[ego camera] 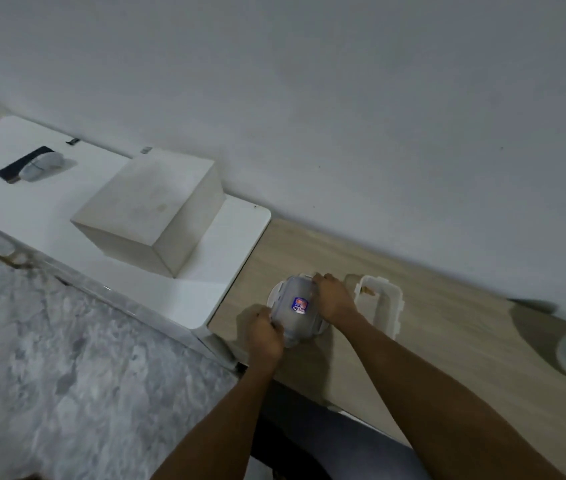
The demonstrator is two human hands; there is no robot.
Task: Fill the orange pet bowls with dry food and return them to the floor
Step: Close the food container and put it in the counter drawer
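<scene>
Tipping a clear plastic container (295, 306) bottom-up, both hands are at work over the wooden tabletop (447, 327). The left hand (267, 332) has its fingers clamped on the container's near end at seven o'clock; the right hand (333, 296) has its fingers wrapped over the far side at one o'clock. A blue and red sticker (299, 304) faces up on the container's base. Beneath it, a round white rim (276, 289) peeks out, a dish of some kind; I cannot tell whether it is one of the orange bowls. Just beside the right hand, at three o'clock, a white lid (380, 303) lies on the tabletop. Off at ten o'clock a white box (150, 209) sits on a white surface (32, 209).
</scene>
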